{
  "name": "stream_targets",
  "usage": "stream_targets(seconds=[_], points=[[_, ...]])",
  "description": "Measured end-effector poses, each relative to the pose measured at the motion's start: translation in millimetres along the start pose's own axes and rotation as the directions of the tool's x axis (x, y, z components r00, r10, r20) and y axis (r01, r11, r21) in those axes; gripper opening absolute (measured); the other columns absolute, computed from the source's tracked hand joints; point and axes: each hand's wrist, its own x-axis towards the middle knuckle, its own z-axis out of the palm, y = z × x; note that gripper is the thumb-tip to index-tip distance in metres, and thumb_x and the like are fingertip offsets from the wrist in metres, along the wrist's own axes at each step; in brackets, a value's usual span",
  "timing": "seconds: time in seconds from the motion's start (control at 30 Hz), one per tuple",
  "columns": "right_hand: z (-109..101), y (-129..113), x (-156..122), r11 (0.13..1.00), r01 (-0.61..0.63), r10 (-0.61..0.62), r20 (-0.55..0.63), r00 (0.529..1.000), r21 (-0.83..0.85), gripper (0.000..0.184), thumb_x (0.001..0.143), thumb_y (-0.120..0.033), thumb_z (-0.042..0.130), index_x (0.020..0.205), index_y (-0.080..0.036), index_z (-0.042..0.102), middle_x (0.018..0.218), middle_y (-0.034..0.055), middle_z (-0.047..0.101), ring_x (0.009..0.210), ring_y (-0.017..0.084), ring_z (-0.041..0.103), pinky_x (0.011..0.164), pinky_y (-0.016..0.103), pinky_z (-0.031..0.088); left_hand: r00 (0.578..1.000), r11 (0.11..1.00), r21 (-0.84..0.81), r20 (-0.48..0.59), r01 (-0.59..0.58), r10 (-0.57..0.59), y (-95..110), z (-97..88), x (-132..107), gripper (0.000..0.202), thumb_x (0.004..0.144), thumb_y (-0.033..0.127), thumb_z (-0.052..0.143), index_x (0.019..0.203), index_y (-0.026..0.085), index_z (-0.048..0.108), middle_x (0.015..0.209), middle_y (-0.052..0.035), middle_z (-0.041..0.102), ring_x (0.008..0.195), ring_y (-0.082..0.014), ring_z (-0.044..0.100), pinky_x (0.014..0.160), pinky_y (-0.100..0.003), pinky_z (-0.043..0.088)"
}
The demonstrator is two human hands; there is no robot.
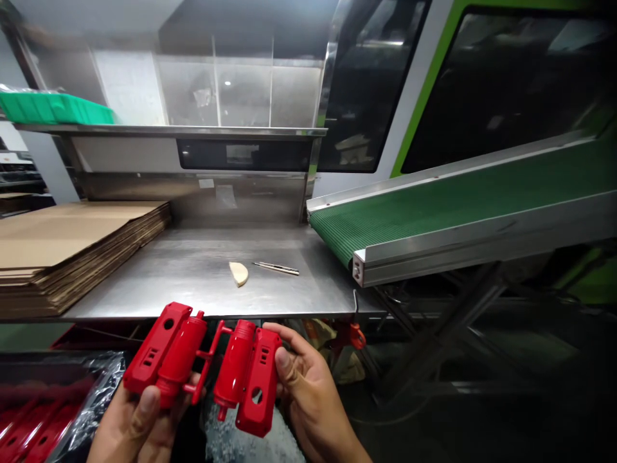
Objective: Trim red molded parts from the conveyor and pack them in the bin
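Observation:
A red moulded plastic part (207,368), two shell halves joined by a thin runner, is held in front of the steel table's near edge. My left hand (137,424) grips its left half from below, thumb up on the front. Gripping the right half, my right hand (308,392) has its thumb on the face and fingers behind. Both hands are closed on the part.
A steel table (193,276) carries a stack of flat cardboard (67,247), a small beige wedge (238,273) and a thin metal tool (277,268). A green conveyor belt (457,199) slopes up at right. A plastic-lined bin with several red parts (38,424) sits lower left.

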Motion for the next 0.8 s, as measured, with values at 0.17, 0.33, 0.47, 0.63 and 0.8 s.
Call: stream_targets(seconds=[0.17, 0.33, 0.47, 0.63, 0.8], points=[[4.5, -8.3, -6.4, 0.995, 0.064, -0.060, 0.054, 0.997, -0.075, 0.045, 0.085, -0.040, 0.069, 0.124, -0.017, 0.061, 0.101, 0.0116, 0.071, 0.086, 0.020, 0.068, 0.072, 0.030, 0.052, 0.993, 0.997, -0.034, 0.095, 0.068, -0.064, -5.9, -6.4, 18.1, 0.073, 0.063, 0.026, 0.087, 0.130, 0.026, 0.059, 0.106, -0.0084, 0.076, 0.090, -0.0269, 0.074, 0.080, -0.032, 0.062], [8.5, -17.9, -16.3, 0.969, 0.124, -0.098, 0.127, 0.987, -0.216, 0.032, 0.085, -0.038, 0.070, 0.112, -0.022, 0.071, 0.096, 0.0072, 0.073, 0.089, 0.019, 0.066, 0.083, 0.031, 0.050, 0.984, 0.992, -0.040, 0.138, 0.123, -0.116, -16.7, -15.3, 26.1, 0.063, 0.078, 0.022, 0.075, 0.136, 0.033, 0.053, 0.116, -0.0057, 0.074, 0.102, -0.0250, 0.070, 0.087, -0.030, 0.059], [12.5, -21.5, -18.3, 0.967, 0.106, -0.080, 0.120, 0.990, -0.231, 0.032, 0.087, -0.039, 0.067, 0.111, -0.020, 0.072, 0.093, 0.0078, 0.072, 0.086, 0.018, 0.065, 0.078, 0.029, 0.050, 0.978, 0.984, -0.088, 0.158, 0.153, -0.138, -24.2, -23.0, 28.6, 0.061, 0.085, 0.008, 0.063, 0.140, 0.031, 0.050, 0.118, -0.0091, 0.073, 0.105, -0.0273, 0.070, 0.087, -0.035, 0.060], [20.6, -22.4, -11.7, 0.999, -0.040, 0.039, 0.063, 0.997, 0.004, 0.030, 0.087, -0.037, 0.067, 0.109, -0.016, 0.071, 0.088, 0.0084, 0.069, 0.070, 0.014, 0.062, 0.066, 0.030, 0.050, 0.954, 0.956, -0.100, 0.154, 0.276, -0.259, -33.2, -18.1, 28.1, 0.057, 0.089, -0.003, 0.050, 0.141, 0.020, 0.048, 0.111, -0.0162, 0.074, 0.101, -0.0291, 0.071, 0.084, -0.043, 0.061], [18.6, -24.3, -15.2, 0.995, 0.056, -0.046, 0.106, 0.993, -0.085, 0.026, 0.089, -0.034, 0.065, 0.108, -0.019, 0.073, 0.094, 0.0079, 0.067, 0.081, 0.017, 0.061, 0.073, 0.031, 0.047, 0.947, 0.939, -0.138, 0.097, 0.316, -0.305, -40.6, -15.3, 26.5, 0.061, 0.089, -0.005, 0.049, 0.145, 0.019, 0.042, 0.102, -0.0158, 0.077, 0.099, -0.0256, 0.072, 0.084, -0.038, 0.061]])
